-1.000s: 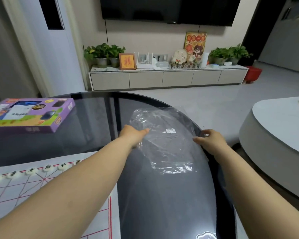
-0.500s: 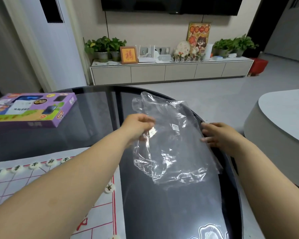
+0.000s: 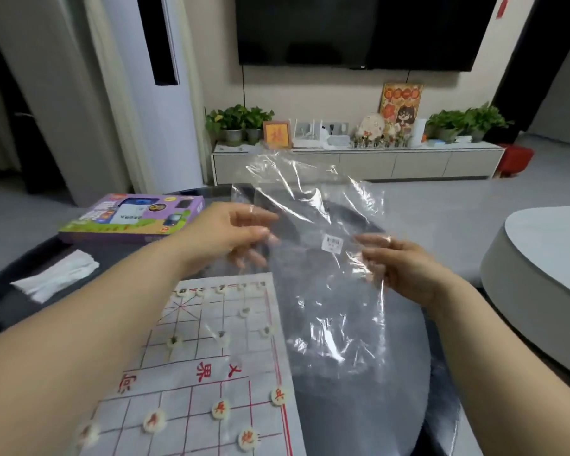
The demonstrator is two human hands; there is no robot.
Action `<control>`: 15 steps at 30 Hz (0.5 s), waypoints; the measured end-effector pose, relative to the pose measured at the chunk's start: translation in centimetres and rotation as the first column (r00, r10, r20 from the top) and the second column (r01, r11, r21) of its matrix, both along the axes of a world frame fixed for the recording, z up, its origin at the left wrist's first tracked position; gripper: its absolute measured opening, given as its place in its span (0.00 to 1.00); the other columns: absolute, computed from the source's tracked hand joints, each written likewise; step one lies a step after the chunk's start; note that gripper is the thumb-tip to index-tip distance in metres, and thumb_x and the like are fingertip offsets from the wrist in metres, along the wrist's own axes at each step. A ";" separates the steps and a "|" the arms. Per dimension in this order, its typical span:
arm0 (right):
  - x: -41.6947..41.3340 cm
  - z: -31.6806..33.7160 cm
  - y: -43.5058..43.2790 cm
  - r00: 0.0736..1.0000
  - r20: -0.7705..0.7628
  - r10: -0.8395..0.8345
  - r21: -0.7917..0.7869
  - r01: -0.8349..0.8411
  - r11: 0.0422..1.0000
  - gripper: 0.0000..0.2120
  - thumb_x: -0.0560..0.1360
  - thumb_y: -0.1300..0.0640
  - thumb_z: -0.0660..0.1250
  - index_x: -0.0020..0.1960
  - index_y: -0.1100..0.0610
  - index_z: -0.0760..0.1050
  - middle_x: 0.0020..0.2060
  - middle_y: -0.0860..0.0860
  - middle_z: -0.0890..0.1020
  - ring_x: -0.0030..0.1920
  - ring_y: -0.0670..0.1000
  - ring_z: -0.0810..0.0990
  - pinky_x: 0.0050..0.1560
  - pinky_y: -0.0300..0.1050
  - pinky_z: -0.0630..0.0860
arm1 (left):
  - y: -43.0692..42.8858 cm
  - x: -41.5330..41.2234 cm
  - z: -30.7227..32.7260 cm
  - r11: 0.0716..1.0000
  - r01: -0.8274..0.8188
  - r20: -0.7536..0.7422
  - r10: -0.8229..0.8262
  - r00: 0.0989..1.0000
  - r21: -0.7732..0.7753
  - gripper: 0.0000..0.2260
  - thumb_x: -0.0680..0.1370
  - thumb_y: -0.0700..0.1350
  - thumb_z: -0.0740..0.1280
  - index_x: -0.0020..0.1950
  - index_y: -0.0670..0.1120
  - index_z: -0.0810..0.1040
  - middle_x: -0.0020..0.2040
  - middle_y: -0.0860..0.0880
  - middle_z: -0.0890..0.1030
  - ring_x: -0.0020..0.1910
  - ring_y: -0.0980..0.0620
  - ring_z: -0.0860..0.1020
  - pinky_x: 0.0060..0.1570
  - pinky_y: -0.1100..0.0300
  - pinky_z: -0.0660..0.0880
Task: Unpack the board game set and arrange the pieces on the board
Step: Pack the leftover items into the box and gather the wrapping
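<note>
Here the left hand (image 3: 231, 235) and right hand (image 3: 405, 269) hold the plastic bag (image 3: 326, 297) lengthwise upright.

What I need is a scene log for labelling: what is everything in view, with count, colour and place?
plastic bag: 1, clear, held above the table
game board: 1, white with red lines, on table, lower left
game pieces: many, cream discs, on the board
box: 1, purple, table's far left
folded sheet: 1, white, table's left
table: 1, dark, round
TV: 1, black, on wall
cabinet: 1, pale, under TV
plants: several, green, on cabinet
left hand: 1, holds bag's left edge
right hand: 1, holds bag's right edge
</note>
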State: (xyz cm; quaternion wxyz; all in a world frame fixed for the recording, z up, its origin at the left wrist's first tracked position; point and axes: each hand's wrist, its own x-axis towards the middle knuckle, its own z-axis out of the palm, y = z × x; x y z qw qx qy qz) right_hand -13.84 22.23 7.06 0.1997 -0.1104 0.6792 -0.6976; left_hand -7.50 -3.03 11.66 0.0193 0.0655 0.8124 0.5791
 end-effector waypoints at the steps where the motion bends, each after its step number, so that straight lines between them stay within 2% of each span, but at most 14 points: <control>1: 0.7 0.6 -0.5 0.999 -0.043 0.003 0.023 -0.002 1.000 0.12 0.76 0.68 0.58 0.49 0.55 0.74 0.22 0.45 0.77 0.19 0.41 0.72 0.26 0.35 0.66 | -1.0 0.9 -0.1 0.997 -0.041 0.022 0.042 0.999 -0.058 0.09 0.77 0.35 0.61 0.51 0.49 0.74 0.30 0.53 0.82 0.23 0.57 0.78 0.18 0.69 0.68; 3: 1.9 1.8 -1.5 0.994 -0.109 0.018 0.069 -0.010 0.998 0.13 0.76 0.69 0.58 0.48 0.54 0.75 0.22 0.45 0.78 0.20 0.41 0.72 0.24 0.35 0.65 | -2.9 2.7 -0.4 0.988 -0.109 0.063 0.116 0.991 -0.107 0.08 0.77 0.36 0.62 0.48 0.49 0.74 0.25 0.52 0.80 0.20 0.57 0.76 0.17 0.69 0.65; 5: 2.9 2.9 -2.7 0.990 -0.136 0.025 0.066 -0.016 0.998 0.14 0.75 0.70 0.59 0.46 0.54 0.77 0.26 0.46 0.81 0.23 0.42 0.73 0.23 0.33 0.67 | -4.4 4.8 0.1 0.988 -0.141 0.073 0.146 0.987 -0.065 0.09 0.77 0.36 0.62 0.45 0.50 0.76 0.24 0.52 0.79 0.19 0.57 0.75 0.19 0.69 0.67; 7: 3.7 4.0 -4.2 0.986 -0.156 0.052 0.044 -0.046 0.998 0.18 0.74 0.72 0.59 0.39 0.54 0.82 0.29 0.47 0.83 0.28 0.45 0.74 0.26 0.32 0.69 | -5.9 6.7 0.8 0.986 -0.160 0.055 0.158 0.986 0.050 0.11 0.77 0.34 0.61 0.44 0.48 0.78 0.23 0.51 0.77 0.19 0.58 0.73 0.21 0.69 0.70; 10: 5.3 5.6 -7.0 0.978 -0.175 0.117 -0.040 -0.126 0.991 0.26 0.74 0.74 0.56 0.30 0.53 0.83 0.28 0.48 0.84 0.24 0.41 0.73 0.24 0.29 0.68 | -8.5 9.5 1.5 0.946 -0.209 0.012 0.212 0.977 0.249 0.16 0.75 0.31 0.60 0.38 0.47 0.82 0.23 0.50 0.77 0.21 0.58 0.75 0.24 0.67 0.73; 11: 5.9 6.1 -7.9 0.972 -0.183 0.147 -0.063 -0.161 0.985 0.26 0.74 0.73 0.56 0.29 0.53 0.83 0.28 0.48 0.83 0.23 0.40 0.74 0.23 0.29 0.69 | -9.5 10.6 1.6 0.934 -0.201 -0.005 0.212 0.977 0.294 0.16 0.73 0.31 0.63 0.34 0.47 0.83 0.24 0.49 0.78 0.23 0.57 0.76 0.25 0.66 0.75; 13: 7.3 7.0 -9.7 0.954 -0.208 0.216 -0.072 -0.235 0.969 0.23 0.73 0.70 0.57 0.29 0.56 0.83 0.27 0.48 0.83 0.23 0.39 0.75 0.24 0.29 0.70 | -11.3 13.1 1.7 0.926 -0.130 -0.039 0.154 0.987 0.354 0.08 0.62 0.35 0.73 0.31 0.48 0.84 0.27 0.48 0.81 0.26 0.55 0.79 0.27 0.64 0.76; 14: 7.6 7.1 -10.6 0.947 -0.213 0.240 -0.083 -0.262 0.961 0.20 0.73 0.70 0.58 0.30 0.59 0.83 0.26 0.49 0.83 0.24 0.40 0.76 0.24 0.29 0.71 | -12.6 14.2 1.4 0.918 -0.064 -0.026 0.080 0.996 0.391 0.09 0.55 0.38 0.76 0.33 0.46 0.85 0.31 0.46 0.82 0.30 0.53 0.81 0.31 0.62 0.78; 15: 8.0 7.4 -11.7 0.944 -0.216 0.248 -0.090 -0.272 0.958 0.18 0.73 0.71 0.57 0.32 0.61 0.81 0.26 0.50 0.82 0.25 0.42 0.78 0.25 0.30 0.73 | -13.9 15.3 1.1 0.898 0.006 0.013 -0.013 1.000 0.440 0.15 0.54 0.41 0.78 0.39 0.42 0.85 0.37 0.42 0.83 0.37 0.49 0.83 0.39 0.57 0.79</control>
